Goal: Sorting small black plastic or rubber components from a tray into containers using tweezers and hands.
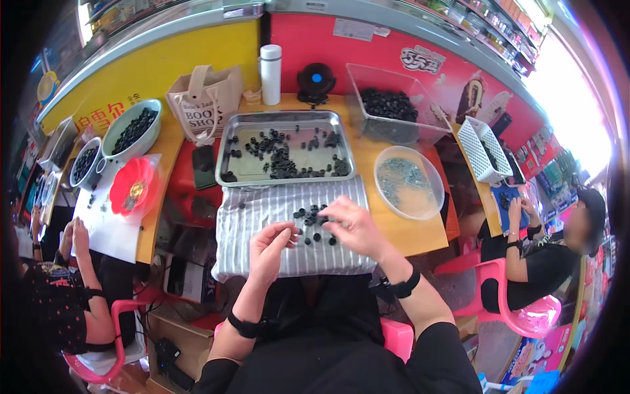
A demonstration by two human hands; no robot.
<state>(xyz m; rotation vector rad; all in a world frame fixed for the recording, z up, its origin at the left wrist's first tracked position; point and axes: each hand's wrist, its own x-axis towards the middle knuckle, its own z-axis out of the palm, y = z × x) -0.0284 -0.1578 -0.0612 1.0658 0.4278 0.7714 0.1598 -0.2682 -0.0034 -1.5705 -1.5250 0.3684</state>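
My left hand (268,251) is closed in a pinch above the striped cloth (246,230), with a small round black part (299,231) at its fingertips. My right hand (356,228) reaches over the right side of a loose group of small black parts (310,217) on the cloth. Its thumb and fingers look apart and bent toward the parts; no held piece shows, and the hand hides some of them. Just beyond the cloth, a metal tray (226,148) holds many more of these black parts, some scattered, some heaped.
Right of the tray are a clear bin (387,134) of black parts and a round tub (430,205) of small clear-looking pieces. Behind stand a white bottle (270,75), a black fan (315,82) and a canvas bag (209,102). Other people sit at left and right.
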